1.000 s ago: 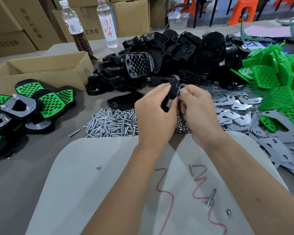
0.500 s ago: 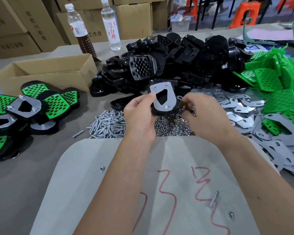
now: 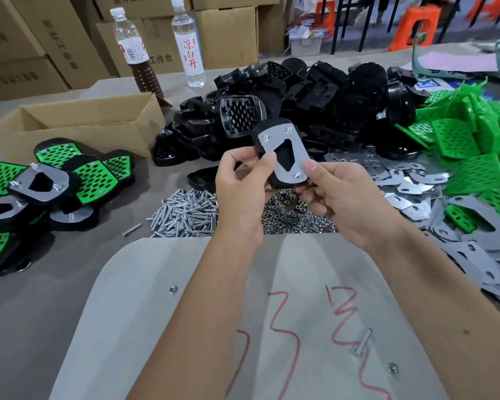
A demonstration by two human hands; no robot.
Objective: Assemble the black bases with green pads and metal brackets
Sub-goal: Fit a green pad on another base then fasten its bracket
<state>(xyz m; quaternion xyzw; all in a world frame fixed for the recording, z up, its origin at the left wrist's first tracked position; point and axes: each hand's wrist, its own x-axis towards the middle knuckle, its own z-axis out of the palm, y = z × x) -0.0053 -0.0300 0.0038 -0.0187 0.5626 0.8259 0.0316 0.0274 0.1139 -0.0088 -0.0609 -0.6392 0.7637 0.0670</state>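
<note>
I hold one black base point(image 3: 274, 127) up in front of me, its metal bracket point(image 3: 296, 155) facing the camera with three screw ends showing at the corners. My left hand point(image 3: 243, 192) pinches its left edge between thumb and fingers. My right hand point(image 3: 344, 200) grips the lower right corner, thumb on the bracket. A big pile of black bases point(image 3: 300, 93) lies behind, green pads point(image 3: 474, 151) are heaped at the right, and loose metal brackets point(image 3: 416, 183) are spread right of centre.
Screws point(image 3: 185, 212) and nuts point(image 3: 295, 215) lie in heaps below my hands. Finished assemblies point(image 3: 49, 180) are stacked at the left by an open cardboard box point(image 3: 78, 131). Two bottles point(image 3: 189, 44) stand at the back. A grey board point(image 3: 214, 327) with red marks lies nearest me.
The base has turned from edge-on to bracket side facing me and was lifted higher. My right hand moved from the nut heap onto its lower right corner.
</note>
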